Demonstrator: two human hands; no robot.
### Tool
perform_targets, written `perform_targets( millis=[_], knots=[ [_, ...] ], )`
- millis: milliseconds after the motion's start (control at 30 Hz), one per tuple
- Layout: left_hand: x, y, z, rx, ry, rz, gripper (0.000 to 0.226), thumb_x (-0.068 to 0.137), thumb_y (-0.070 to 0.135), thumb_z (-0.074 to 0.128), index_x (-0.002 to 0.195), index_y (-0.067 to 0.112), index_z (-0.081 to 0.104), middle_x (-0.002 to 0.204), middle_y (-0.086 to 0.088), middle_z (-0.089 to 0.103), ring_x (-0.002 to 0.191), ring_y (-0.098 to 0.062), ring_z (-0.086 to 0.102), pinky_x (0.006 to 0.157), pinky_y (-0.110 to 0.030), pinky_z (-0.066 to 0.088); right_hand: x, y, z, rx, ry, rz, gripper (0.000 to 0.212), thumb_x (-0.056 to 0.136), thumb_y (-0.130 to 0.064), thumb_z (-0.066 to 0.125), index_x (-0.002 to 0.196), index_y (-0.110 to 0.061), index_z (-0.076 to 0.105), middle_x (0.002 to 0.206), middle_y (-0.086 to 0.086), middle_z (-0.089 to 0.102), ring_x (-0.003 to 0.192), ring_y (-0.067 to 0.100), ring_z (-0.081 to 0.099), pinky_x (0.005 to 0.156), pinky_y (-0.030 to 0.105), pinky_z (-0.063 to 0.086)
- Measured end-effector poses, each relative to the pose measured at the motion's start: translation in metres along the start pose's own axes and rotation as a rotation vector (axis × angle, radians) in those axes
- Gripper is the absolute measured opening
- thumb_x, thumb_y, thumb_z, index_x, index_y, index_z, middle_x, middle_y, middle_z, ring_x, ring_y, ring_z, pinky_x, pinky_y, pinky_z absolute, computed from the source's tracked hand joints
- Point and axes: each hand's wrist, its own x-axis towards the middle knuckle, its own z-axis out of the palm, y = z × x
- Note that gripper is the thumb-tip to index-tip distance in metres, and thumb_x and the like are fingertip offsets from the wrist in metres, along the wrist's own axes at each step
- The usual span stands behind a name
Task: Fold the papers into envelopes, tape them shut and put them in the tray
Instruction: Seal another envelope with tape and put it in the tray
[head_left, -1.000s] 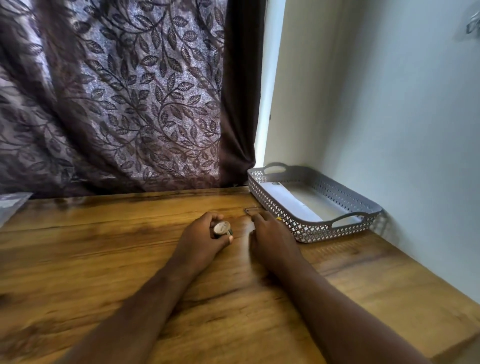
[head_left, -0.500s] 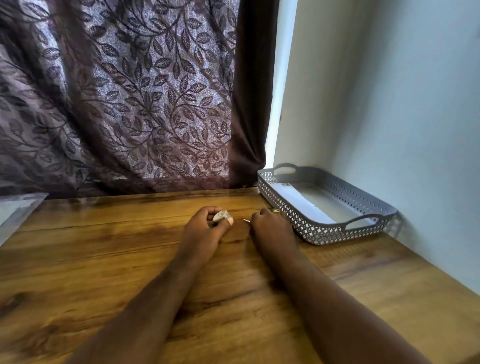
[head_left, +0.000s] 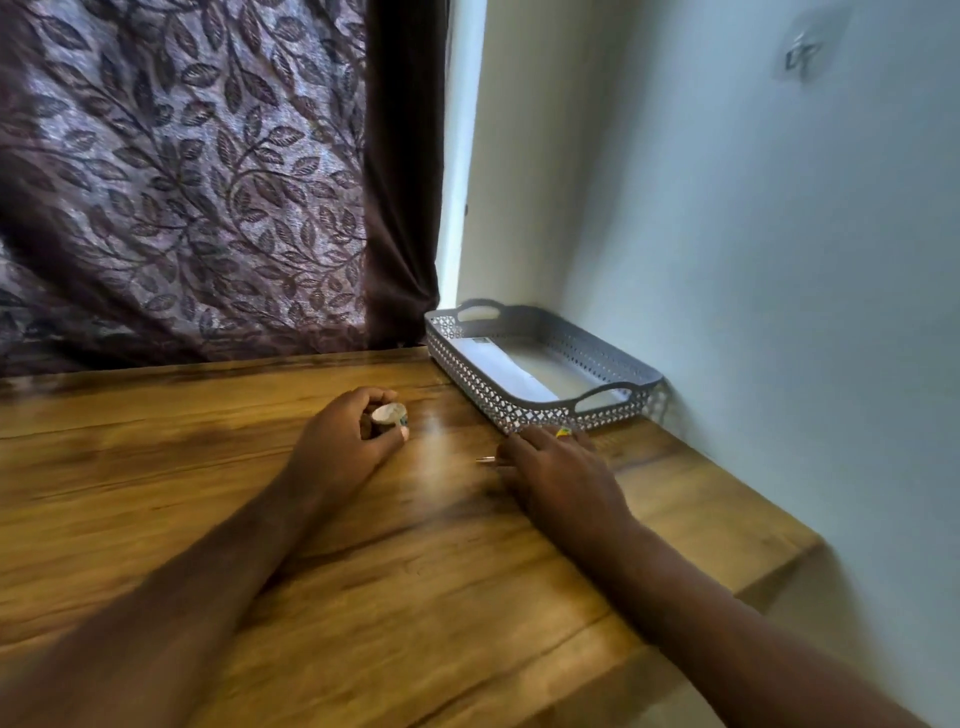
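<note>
Both forearms bare, no sleeves; hands: left, right, unadorned.

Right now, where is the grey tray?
The tray sits at the table's far right corner against the wall, just beyond the right hand.

Under both hands, the table looks like glossy wood grain; right of the right hand, the tray is matt grey perforated plastic; beyond, curtain cloth, leaf-patterned, faintly shiny.
</note>
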Motion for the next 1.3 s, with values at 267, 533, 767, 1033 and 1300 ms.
perform_targets(
  millis=[267, 533, 767, 1033, 1300],
  knots=[
    [-0.018, 0.028, 0.024, -0.021, -0.102, 0.145, 0.04, 0.084, 0.024, 0.079, 0.121, 0.026, 0.063, 0.106, 0.015, 0.066, 0.086, 0.007, 0.061, 0.068, -0.003, 0.039, -0.015, 0.089, 0.002, 0.04, -0.064, 0.201, 0.028, 0.081, -0.014, 0.067, 0.104, -0.031, 0.065, 0.105, -0.009, 0.068, 0.099, 0.02, 0.065, 0.092, 0.039, 0.045],
    [-0.022, 0.03, 0.028, 0.093, -0.168, 0.273, 0.039, 0.082, 0.026, 0.08, 0.116, 0.035, 0.062, 0.106, 0.023, 0.062, 0.094, 0.004, 0.058, 0.077, -0.024, 0.048, -0.005, 0.104, 0.012, 0.129, -0.037, 0.135, 0.018, 0.086, -0.017, 0.07, 0.099, -0.03, 0.07, 0.099, -0.003, 0.071, 0.088, 0.024, 0.067, 0.092, 0.042, 0.044],
    [-0.024, 0.029, 0.03, 0.139, -0.217, 0.327, 0.041, 0.08, 0.031, 0.082, 0.115, 0.038, 0.062, 0.103, 0.03, 0.06, 0.099, 0.014, 0.054, 0.07, -0.006, 0.038, -0.001, 0.107, 0.014, 0.202, 0.015, 0.137, 0.021, 0.084, -0.014, 0.068, 0.103, -0.022, 0.068, 0.102, -0.001, 0.067, 0.091, 0.025, 0.065, 0.078, 0.036, 0.055],
    [-0.024, 0.032, 0.037, 0.144, -0.261, 0.359, 0.045, 0.078, 0.04, 0.081, 0.12, 0.039, 0.064, 0.109, 0.031, 0.063, 0.1, 0.014, 0.057, 0.08, -0.011, 0.043, -0.01, 0.106, 0.015, 0.188, -0.041, 0.319, 0.017, 0.081, -0.022, 0.058, 0.093, -0.024, 0.07, 0.094, -0.005, 0.065, 0.086, 0.02, 0.062, 0.07, 0.027, 0.044],
    [-0.03, 0.039, 0.044, 0.103, -0.262, 0.44, 0.041, 0.08, 0.038, 0.081, 0.116, 0.038, 0.063, 0.111, 0.023, 0.06, 0.102, 0.003, 0.057, 0.079, -0.015, 0.046, -0.006, 0.107, 0.018, 0.187, -0.055, 0.337, 0.024, 0.085, -0.025, 0.056, 0.104, -0.025, 0.071, 0.104, -0.003, 0.067, 0.094, 0.022, 0.064, 0.076, 0.03, 0.047]
  ],
)
